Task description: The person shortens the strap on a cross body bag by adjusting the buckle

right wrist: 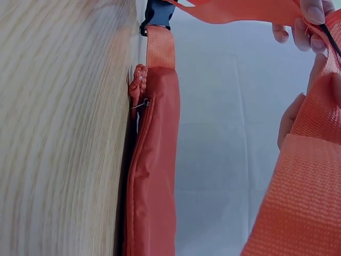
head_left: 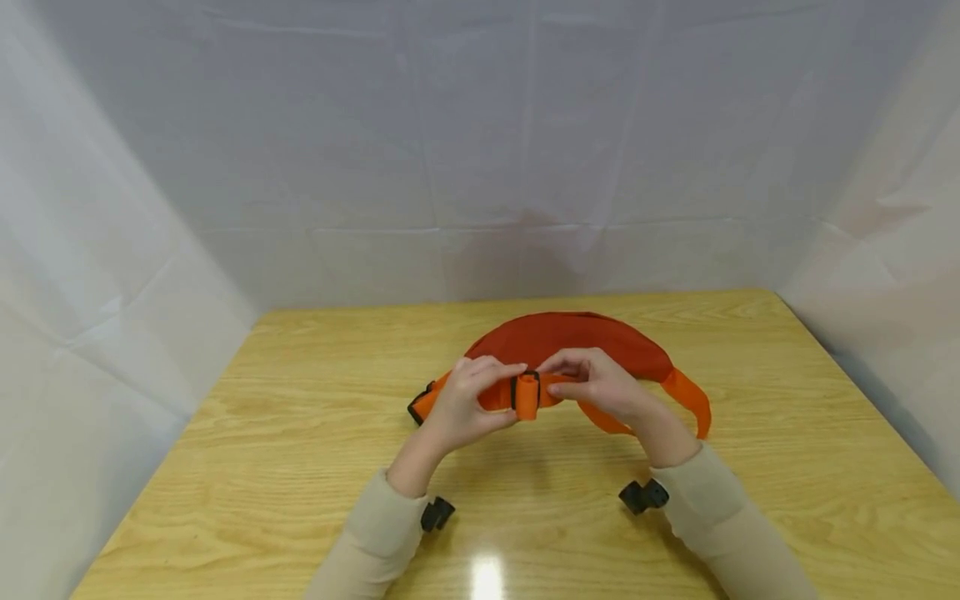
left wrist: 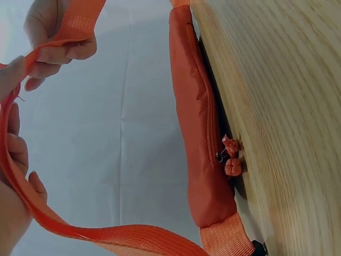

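A red waist bag [head_left: 570,337] lies on the table, its orange webbing strap [head_left: 682,396] curving out from the right end. My left hand [head_left: 461,408] pinches the strap beside a black slider [head_left: 536,383], fingers above and thumb below. On the slider's other side, my right hand [head_left: 600,385] grips the strap between thumb and fingers. A short loop of webbing [head_left: 528,398] stands out through the slider, between the hands. In the right wrist view, a black buckle [right wrist: 158,13] joins the bag's end, and an orange knotted zipper pull [right wrist: 138,80] hangs by the zipper.
The wooden table [head_left: 300,467] extends on all sides of the bag. White sheeting [head_left: 480,167] hangs behind it and at both sides. Black wrist mounts [head_left: 437,513] sit by the sleeve cuffs, low over the table.
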The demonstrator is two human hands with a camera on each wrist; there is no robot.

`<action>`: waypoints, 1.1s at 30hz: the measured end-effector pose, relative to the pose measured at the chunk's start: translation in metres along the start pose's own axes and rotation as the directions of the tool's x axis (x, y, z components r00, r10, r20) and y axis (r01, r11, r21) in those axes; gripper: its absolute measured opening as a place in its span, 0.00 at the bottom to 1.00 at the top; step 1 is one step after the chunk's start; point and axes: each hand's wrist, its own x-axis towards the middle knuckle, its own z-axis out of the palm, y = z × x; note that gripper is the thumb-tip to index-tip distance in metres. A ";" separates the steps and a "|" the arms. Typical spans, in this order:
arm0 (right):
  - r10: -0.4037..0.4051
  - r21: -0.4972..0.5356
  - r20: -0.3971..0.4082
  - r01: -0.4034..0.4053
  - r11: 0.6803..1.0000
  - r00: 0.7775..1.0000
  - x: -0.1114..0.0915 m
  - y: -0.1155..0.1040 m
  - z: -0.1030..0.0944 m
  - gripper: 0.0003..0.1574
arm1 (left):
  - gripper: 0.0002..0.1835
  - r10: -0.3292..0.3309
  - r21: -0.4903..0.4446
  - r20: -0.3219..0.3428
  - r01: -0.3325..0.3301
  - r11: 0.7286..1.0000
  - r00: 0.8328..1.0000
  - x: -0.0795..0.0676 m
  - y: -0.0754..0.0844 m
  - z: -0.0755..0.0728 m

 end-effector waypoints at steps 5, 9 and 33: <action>0.016 0.017 -0.025 -0.016 1.000 1.000 0.001 0.000 0.001 0.11 | 0.26 0.001 -0.028 -0.010 -0.001 1.000 1.000 0.000 0.000 0.001; 0.014 0.025 -0.025 -0.013 1.000 1.000 0.002 -0.001 0.003 0.10 | 0.26 0.003 -0.037 -0.011 -0.004 0.999 1.000 0.000 0.000 0.002; -0.003 0.081 0.063 -0.002 0.997 0.998 0.002 0.008 0.003 0.19 | 0.30 -0.132 -0.103 0.030 0.135 0.986 0.991 -0.001 0.003 0.003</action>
